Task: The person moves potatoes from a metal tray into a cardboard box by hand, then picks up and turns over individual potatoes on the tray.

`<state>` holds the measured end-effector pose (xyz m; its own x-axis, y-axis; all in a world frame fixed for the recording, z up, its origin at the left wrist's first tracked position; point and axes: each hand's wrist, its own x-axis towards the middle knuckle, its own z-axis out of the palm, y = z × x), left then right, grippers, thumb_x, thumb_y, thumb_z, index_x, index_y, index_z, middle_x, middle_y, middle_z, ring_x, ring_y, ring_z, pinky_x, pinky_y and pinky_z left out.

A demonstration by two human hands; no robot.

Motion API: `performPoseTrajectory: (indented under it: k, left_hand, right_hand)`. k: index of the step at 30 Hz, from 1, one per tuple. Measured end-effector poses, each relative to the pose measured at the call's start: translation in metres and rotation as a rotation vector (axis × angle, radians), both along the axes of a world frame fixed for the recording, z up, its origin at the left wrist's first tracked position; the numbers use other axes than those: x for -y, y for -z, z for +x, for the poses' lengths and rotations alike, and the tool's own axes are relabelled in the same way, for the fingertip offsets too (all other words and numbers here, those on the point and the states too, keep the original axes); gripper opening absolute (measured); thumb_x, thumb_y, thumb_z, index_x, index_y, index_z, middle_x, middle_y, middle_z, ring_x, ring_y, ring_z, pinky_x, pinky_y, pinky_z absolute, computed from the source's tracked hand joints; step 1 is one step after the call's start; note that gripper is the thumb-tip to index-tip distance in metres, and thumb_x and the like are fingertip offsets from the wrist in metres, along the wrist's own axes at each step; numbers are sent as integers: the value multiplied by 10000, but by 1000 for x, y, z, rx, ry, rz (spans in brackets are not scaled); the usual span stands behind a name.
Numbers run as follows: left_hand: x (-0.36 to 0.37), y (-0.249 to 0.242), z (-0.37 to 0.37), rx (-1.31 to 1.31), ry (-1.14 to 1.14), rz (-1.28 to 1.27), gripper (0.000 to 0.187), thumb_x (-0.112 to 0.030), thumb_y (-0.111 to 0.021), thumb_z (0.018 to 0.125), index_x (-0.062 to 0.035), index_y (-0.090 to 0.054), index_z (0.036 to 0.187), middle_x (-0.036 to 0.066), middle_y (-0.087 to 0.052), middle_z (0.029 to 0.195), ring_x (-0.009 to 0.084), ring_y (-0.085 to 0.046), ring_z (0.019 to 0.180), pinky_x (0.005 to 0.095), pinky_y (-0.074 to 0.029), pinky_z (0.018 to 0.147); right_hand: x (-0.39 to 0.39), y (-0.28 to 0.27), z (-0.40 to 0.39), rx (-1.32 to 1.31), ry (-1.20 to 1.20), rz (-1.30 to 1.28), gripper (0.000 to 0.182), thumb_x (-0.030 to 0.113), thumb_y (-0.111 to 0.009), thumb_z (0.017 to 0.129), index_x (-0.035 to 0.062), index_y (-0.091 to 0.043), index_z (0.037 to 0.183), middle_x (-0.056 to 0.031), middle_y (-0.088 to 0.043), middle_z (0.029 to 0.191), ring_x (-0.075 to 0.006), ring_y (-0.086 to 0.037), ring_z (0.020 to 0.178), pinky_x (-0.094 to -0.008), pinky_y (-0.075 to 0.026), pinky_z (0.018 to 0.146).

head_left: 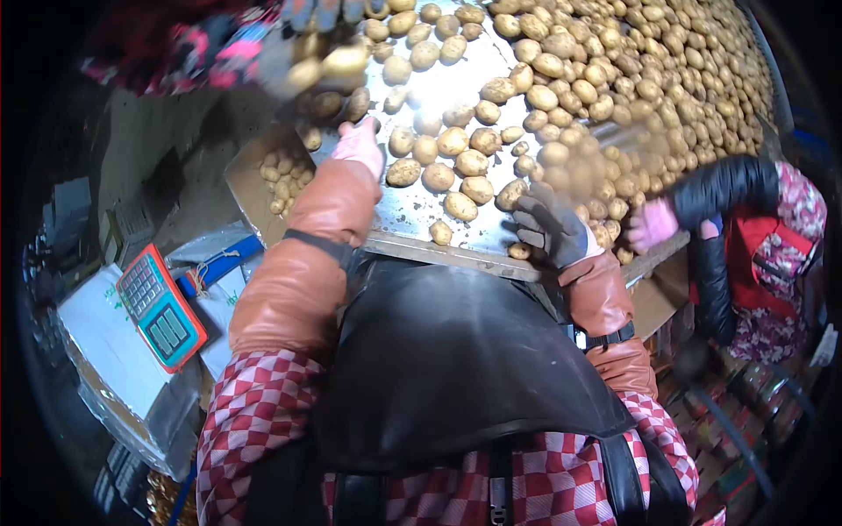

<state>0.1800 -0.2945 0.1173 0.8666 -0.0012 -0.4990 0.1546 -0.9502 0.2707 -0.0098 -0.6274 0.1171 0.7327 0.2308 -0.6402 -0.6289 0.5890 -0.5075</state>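
Note:
My left hand [360, 145] is at the left edge of the metal sorting table [399, 210]. Its fingers reach forward, partly blurred, right behind a dark potato [358, 103]; I see nothing gripped in them. In a dark grey work glove, my right hand [548, 230] rests low over the table's front edge with its fingers spread. A potato [511, 195] lies just beyond those gloved fingertips. Between my hands, several loose potatoes [438, 177] are scattered on the metal, some with dirt on their skins.
A large potato heap [649, 61] covers the right side. Below the left edge stands a cardboard box [250, 175] holding potatoes. Co-workers' hands are close: a gloved hand [320, 13] at top left, a pink hand [652, 225] at right. A scale display [162, 307] sits at lower left.

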Motion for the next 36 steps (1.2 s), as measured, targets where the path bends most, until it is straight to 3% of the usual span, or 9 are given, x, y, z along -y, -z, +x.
performPoseTrajectory:
  k: [2, 3, 7, 19, 25, 27, 31, 33, 36]
  left_hand:
    - [-25, 14, -13, 55, 12, -86, 507, -169, -654, 840, -195, -521, 1328, 273, -468, 1320, 425, -566, 1154, 455, -452, 1010]
    - [-42, 19, -22, 77, 8, -132, 504, -191, -665, 845, -205, -522, 1328, 275, -474, 1317, 429, -568, 1144, 459, -450, 1012]
    - [-97, -16, -70, 293, -76, -6, 498, -312, -677, 865, -165, -536, 1320, 270, -506, 1293, 439, -546, 1155, 475, -431, 1020]
    - [66, -35, -113, -218, 738, -4, 433, -433, -637, 870, -93, -612, 1138, 201, -684, 998, 392, -648, 945, 474, -491, 839]
    - [62, -46, -113, -222, 588, -54, 368, -330, -667, 833, -103, -631, 1120, 193, -648, 1047, 369, -624, 1019, 428, -486, 918]
    - [38, -65, -119, -158, 424, -161, 350, -280, -704, 805, -113, -640, 1106, 198, -604, 1124, 394, -606, 1038, 433, -484, 929]
    - [-72, -9, -125, 297, 139, 0, 375, -245, -721, 768, -152, -649, 1124, 210, -567, 1188, 408, -578, 1073, 445, -477, 938]
    - [-74, -31, -123, 376, 289, 289, 412, -284, -722, 765, -161, -645, 1151, 197, -566, 1217, 404, -581, 1063, 438, -481, 930]
    - [-9, -61, -107, 339, 546, -126, 309, -249, -693, 854, -72, -671, 1107, 180, -662, 1074, 377, -617, 1007, 434, -493, 890]
  right_hand:
    - [10, 11, -6, 172, 130, 252, 684, 306, -688, 893, 66, -361, 1443, -137, -534, 1295, -238, -601, 1008, -321, -531, 792]
    - [11, -10, -11, 54, 91, -284, 605, 276, -668, 912, 35, -410, 1404, -147, -550, 1270, -213, -590, 988, -293, -524, 752]
    - [49, -9, -34, 372, 198, -777, 409, 161, -560, 981, 3, -493, 1352, -115, -614, 1211, -160, -608, 945, -275, -524, 729]
    - [94, 2, -55, 5, 434, -476, 354, 167, -596, 966, 46, -572, 1298, -83, -676, 992, -160, -661, 818, -279, -538, 651]
    - [102, -14, -91, 54, 453, -381, 386, 195, -532, 985, 19, -532, 1328, -91, -661, 1051, -163, -656, 852, -274, -535, 657]
    - [84, -56, -92, -97, 356, -705, 399, 199, -530, 983, 8, -523, 1333, -96, -662, 1040, -165, -650, 834, -268, -526, 637]
    - [86, -48, -108, -167, 284, -594, 381, 196, -532, 983, 10, -536, 1316, -95, -662, 987, -155, -636, 767, -261, -499, 587]
    - [81, -50, -106, -180, 303, -587, 354, 195, -537, 982, 22, -563, 1290, -68, -659, 933, -140, -631, 735, -254, -493, 575]
    - [69, -53, -93, -182, 211, -611, 331, 186, -544, 982, 38, -585, 1275, -30, -650, 882, -101, -604, 692, -234, -470, 536]
